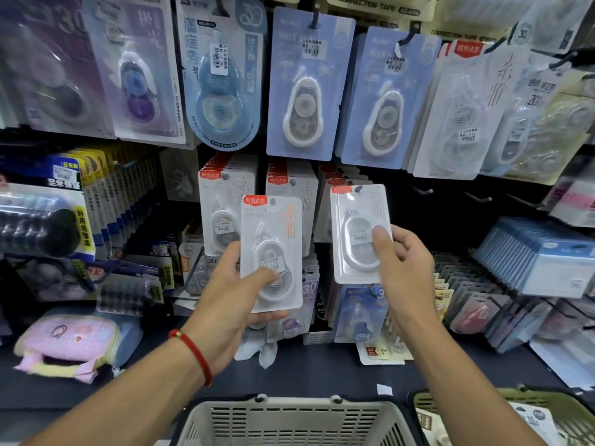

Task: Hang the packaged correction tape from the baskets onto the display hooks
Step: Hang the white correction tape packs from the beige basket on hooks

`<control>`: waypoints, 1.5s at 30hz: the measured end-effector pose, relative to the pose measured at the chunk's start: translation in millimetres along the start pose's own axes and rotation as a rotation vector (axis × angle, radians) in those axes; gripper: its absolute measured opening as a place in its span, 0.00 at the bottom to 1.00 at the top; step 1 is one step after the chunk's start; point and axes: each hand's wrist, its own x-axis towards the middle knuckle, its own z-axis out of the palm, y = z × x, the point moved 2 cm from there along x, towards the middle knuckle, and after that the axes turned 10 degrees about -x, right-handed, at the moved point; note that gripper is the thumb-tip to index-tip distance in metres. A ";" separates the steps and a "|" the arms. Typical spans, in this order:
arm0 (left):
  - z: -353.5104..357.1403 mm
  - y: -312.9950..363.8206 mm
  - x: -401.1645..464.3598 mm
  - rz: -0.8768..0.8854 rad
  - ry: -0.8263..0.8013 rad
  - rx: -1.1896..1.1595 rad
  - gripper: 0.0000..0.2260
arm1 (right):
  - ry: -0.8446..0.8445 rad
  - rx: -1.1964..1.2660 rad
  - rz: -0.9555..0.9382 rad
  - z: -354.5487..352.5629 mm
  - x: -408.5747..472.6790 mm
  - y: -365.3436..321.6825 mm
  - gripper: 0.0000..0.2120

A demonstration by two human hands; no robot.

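Basket (289, 420) sits right under your arms, a green one (547, 410) off to the right. Your right hand (405, 268) pinches a tape pack (359, 233) with its hole apparently at a hook, so I'd keep it square and slide it straight back until it hangs free. Your left hand (231, 284) grips a second pack (272, 252), thumb on the blister. Dark bench (322, 371) below carries loose packs and a pink pouch (69, 342); pegboard rows are crowded, a few bare hooks (476, 197) right.

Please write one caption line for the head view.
Left hand and right hand each hold a white carded correction tape pack before display hooks.
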 end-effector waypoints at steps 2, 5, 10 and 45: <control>1.2 -0.9 -0.3 0.001 -0.009 -0.002 0.17 | -0.021 -0.112 0.041 -1.4 3.5 5.4 0.20; 5.1 -1.9 -3.0 0.003 -0.040 0.012 0.19 | -0.097 -0.457 0.139 -4.6 3.6 15.0 0.29; 12.6 -5.4 -8.6 0.005 -0.078 0.052 0.17 | -0.357 -0.347 0.063 10.0 -16.7 1.3 0.12; 8.5 -15.3 36.6 0.528 -0.229 1.226 0.32 | -0.131 -0.877 -0.475 17.3 -5.7 17.1 0.27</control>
